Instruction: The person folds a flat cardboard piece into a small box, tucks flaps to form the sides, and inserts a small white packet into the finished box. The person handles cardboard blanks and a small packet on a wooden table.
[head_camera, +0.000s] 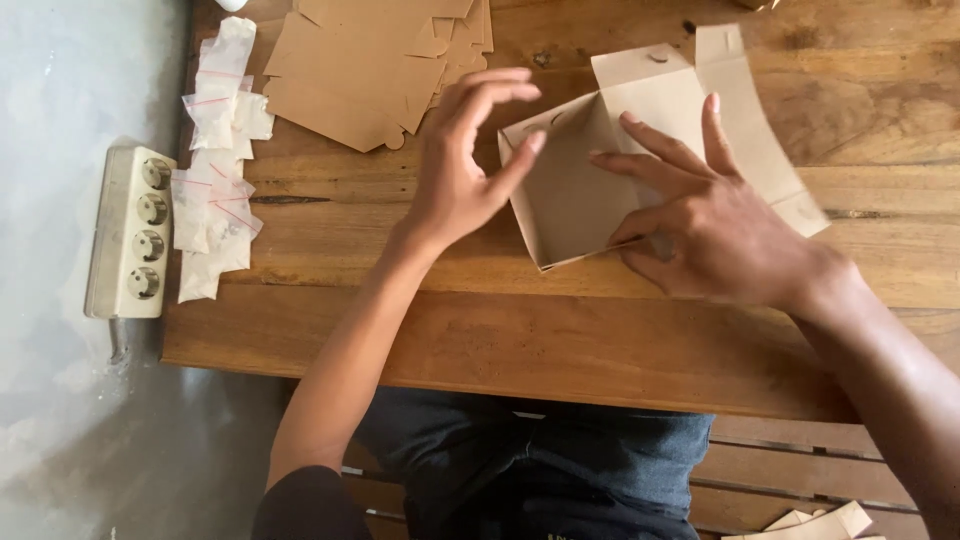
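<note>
- Left grip (462, 165): fingers curled open, thumb tip touching the near-left wall of a half-folded kraft card box (575, 195).
- Right grip (700, 225): fingers spread over the box's inside; pinch apparently loose.
- Box: centre of wooden worktop (560, 340).
- Flat card blanks (350, 60), small plastic bags (215, 160): left rear.

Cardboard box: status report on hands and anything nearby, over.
Left hand open, fingertips on box wall. Right hand pressing inside cardboard box. Flat blanks and plastic bags aside.
</note>
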